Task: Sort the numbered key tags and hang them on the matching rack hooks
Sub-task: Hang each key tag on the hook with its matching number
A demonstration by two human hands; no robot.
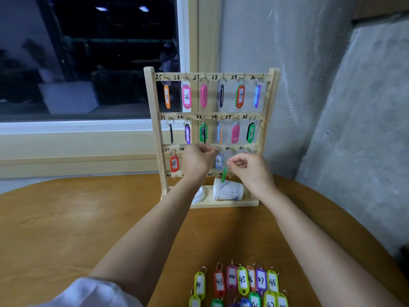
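A wooden rack [155, 103] with numbered hooks stands at the table's far edge, its top two rows hung with coloured tags. In the third row hang a red tag 37 [174, 163] and a blue tag 40 [219, 161]. My left hand [197, 159] is raised to the third rail near hooks 38 and 39, fingers curled at the rail; what it holds is hidden. My right hand [250, 168] pinches the ring of a green tag [224, 175] that dangles below hook 41. Several loose numbered tags [242, 282] lie in rows at the table's near edge.
A white paper cup [228, 189] lies on its side on the rack's base, with a white lid [198, 194] beside it. The round wooden table [88, 218] sits against a window sill on the left and a grey concrete wall on the right.
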